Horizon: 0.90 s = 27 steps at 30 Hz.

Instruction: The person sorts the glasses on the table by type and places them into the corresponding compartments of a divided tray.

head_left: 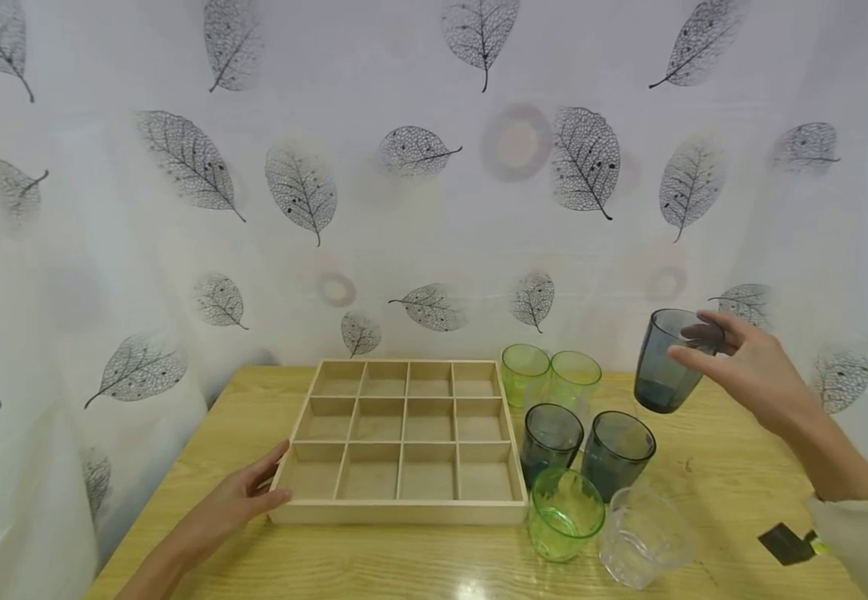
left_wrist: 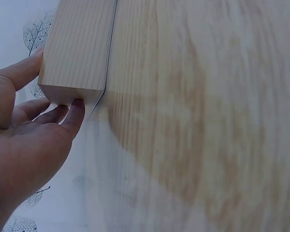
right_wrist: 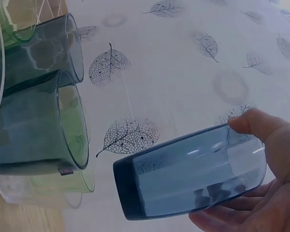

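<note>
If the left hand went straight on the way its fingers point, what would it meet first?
The divided wooden tray. The left hand is right at its left side, near the front corner, and the fingertips appear to touch it, so little or no gap seems to remain.

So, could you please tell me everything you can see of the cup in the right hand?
The cup is tall, see-through and blue-grey, narrowing toward a thick, darker base; it looks like glass, though plastic is possible. Nothing shows inside it. It is in the air, off the table, to the right of two similar dark cups, and tilted, its mouth leaning right in the head view. Only the right hand touches it, thumb and fingers on opposite sides near the rim.
</note>
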Available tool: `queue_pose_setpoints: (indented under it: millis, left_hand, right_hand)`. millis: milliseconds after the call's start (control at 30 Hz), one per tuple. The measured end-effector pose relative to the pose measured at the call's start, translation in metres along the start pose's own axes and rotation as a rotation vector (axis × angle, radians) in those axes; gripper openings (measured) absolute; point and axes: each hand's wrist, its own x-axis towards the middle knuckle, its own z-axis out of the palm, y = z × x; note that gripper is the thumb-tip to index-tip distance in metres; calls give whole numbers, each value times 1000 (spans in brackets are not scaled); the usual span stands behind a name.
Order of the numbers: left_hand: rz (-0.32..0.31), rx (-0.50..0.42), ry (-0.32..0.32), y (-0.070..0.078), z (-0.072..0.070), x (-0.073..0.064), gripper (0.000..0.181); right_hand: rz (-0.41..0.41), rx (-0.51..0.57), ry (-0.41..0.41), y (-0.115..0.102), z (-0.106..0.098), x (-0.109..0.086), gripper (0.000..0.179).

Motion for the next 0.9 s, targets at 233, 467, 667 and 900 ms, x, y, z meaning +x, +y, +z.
queue_pose_setpoints:
  millis: [233,467,667,900]
  left_hand:
    - [63,-23,-15,-3,0,-1,78]
    - [47,17,-14,1,0,-2,76]
    - [14,28,-19,3,0,-2,75]
    - [2,46,-21,5,0,-4,76]
  right_hand:
    - [-47,75,-5,-21,18,21,88]
    - [-42,131,-77,-48,34,40,96]
    - [-27,178,-96,-71,55,51,96]
    - [-27,241,-144,-93,81,67,96]
